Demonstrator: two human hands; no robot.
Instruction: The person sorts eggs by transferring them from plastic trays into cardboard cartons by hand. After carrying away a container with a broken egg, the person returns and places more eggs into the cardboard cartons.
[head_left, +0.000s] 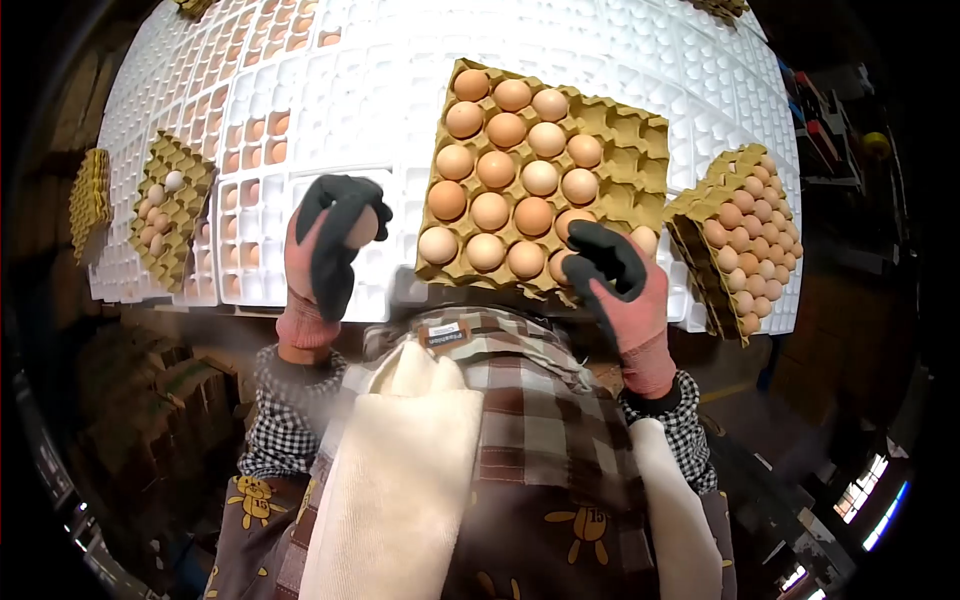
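Note:
My left hand, in a black-and-pink glove, is closed round a brown egg above the white trays, left of a cardboard egg tray. That tray holds rows of brown eggs, with bare cups at its upper right. Over the tray's lower right corner, my gloved right hand has its fingers curled beside the eggs there. Whatever those fingers grip is hidden. One more egg shows just behind the knuckles; I cannot tell whether it lies in the tray or against the hand.
White moulded trays cover the table, some with eggs at left. A stacked cardboard tray full of eggs tilts at right. Further left lie a partly filled cardboard tray and a stack of cardboard trays.

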